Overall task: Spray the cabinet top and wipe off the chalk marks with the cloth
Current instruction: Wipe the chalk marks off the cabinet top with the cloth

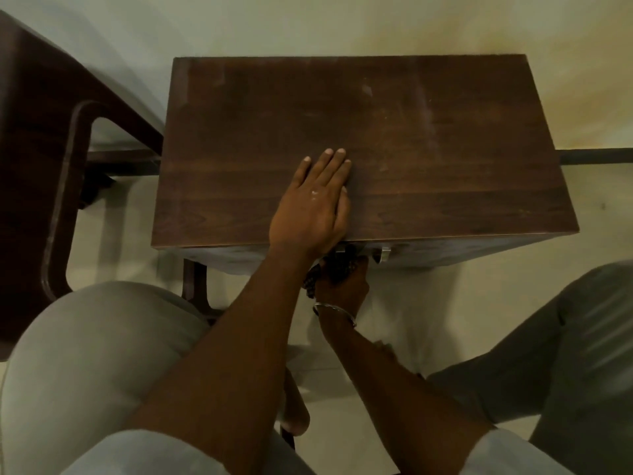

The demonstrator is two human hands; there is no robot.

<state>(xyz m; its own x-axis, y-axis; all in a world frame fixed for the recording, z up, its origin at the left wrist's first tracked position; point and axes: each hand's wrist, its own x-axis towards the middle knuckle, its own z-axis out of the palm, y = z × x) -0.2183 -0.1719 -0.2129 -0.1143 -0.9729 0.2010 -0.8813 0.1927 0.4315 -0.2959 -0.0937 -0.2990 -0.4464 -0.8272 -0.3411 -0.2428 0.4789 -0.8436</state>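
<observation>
Left hand flat at cabinet top front edge, wide surface beyond.

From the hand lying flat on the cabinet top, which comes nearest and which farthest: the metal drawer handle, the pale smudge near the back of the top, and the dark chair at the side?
From the left hand, in the head view:
1. Metal drawer handle: just below the front edge, to the hand's right.
2. Pale smudge: toward the back of the cabinet top.
3. Dark chair: far left, beside the cabinet.
</observation>
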